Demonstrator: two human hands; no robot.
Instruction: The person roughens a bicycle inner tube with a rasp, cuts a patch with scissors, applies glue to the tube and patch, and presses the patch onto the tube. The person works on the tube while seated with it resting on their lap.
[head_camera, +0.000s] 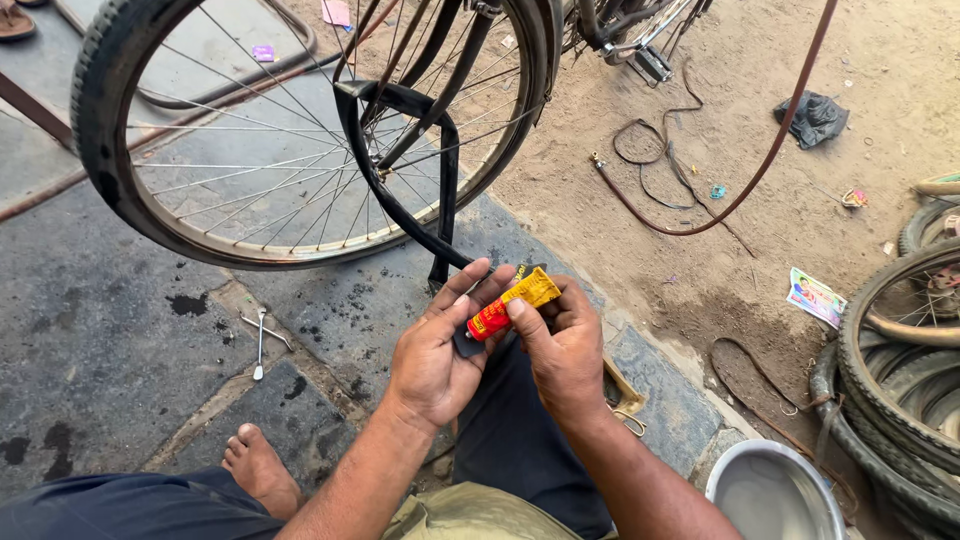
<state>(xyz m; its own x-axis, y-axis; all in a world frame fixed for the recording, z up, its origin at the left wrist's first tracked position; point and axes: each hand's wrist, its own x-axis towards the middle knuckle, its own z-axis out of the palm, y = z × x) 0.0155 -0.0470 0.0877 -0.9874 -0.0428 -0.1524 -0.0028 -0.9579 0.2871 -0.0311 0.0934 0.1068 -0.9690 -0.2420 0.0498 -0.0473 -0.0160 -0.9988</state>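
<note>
Pinching a red-and-yellow glue tube (510, 304), the right hand (565, 350) is tilting its nozzle down toward a dark patch (466, 343). That patch is lying cupped in the left hand (437, 352), steadied flat beneath the tube.

This was an open-air roadside bicycle repair spot. A black-tyred spoked bicycle wheel (300, 130) stood propped on its black metal kickstand (420, 170) over dark, oil-stained stone paving (100, 330). Left of the stand lay small metal spanners (262, 335); to its right, on sandy dirt (780, 230), were a thin reddish-brown hose (740, 195), stacked worn black tyres (900, 390) and a round steel basin (775, 495).
</note>
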